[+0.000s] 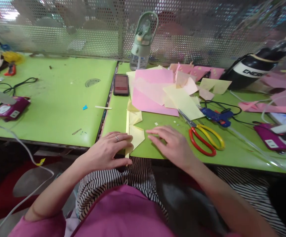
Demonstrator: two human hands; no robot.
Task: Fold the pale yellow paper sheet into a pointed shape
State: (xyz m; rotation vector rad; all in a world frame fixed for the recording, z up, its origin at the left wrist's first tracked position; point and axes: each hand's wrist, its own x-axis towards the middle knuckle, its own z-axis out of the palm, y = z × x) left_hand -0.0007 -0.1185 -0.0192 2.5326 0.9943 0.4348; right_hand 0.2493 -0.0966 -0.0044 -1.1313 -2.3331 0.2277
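Note:
A piece of folded yellow paper [136, 133] lies at the table's front edge, with a narrow folded strip along its left side. My left hand [109, 148], with a ring on one finger, holds the lower end of this paper, fingers across the strip and thumb low at the table edge. To the right, my right hand [171, 143] hovers just beside the paper, thumb and fingers apart and nothing between them. Scissors [194, 126] with one red and one yellow handle lie right of that hand. Behind the hands are pink paper sheets [155, 77] and more yellow pieces.
A blue glue gun [218, 115] with a black cord lies beyond the scissors. A green-topped water bottle [141, 46] and a phone [121, 85] stand and lie behind. At right are a black bottle [253, 67] and a purple power socket [272, 138]. Perforated metal [83, 36] borders the back.

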